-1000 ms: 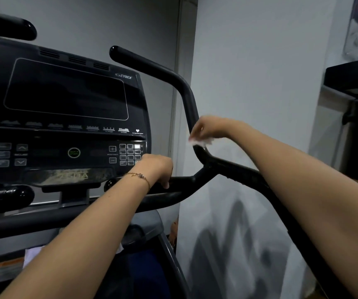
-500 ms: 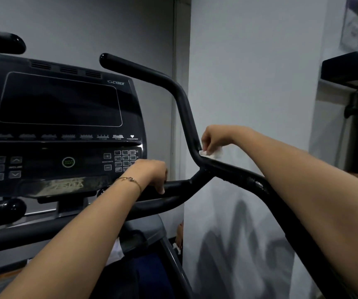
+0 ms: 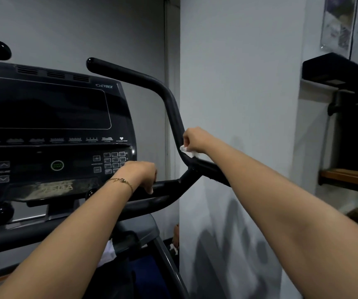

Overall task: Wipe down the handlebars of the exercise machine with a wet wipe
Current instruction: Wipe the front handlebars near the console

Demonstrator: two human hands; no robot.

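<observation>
Pale grey walls [image 3: 238, 83] meet in a corner behind the exercise machine [image 3: 22, 236], whose dark console [image 3: 50, 126] fills the left of the view, its screen blank. From the machine's right side the black handlebar [image 3: 170, 100] rises, bends and runs toward the far left. A lower crossbar [image 3: 169, 187] joins it at a junction just below the bend.

The left grip [image 3: 141, 174] is clenched over that crossbar near the keypad, most likely to steady the body while the other arm works. The right grip [image 3: 195, 140] wraps the handlebar's upright stretch just above the junction, grasping the white wet wipe [image 3: 187, 152] against the bar so the cloth hugs the tube. A crumpled edge shows below the fingers. Wiping looks under way, though which stretches are already clean cannot be told. A thin gold bracelet [image 3: 121, 181] circles the left wrist.
</observation>
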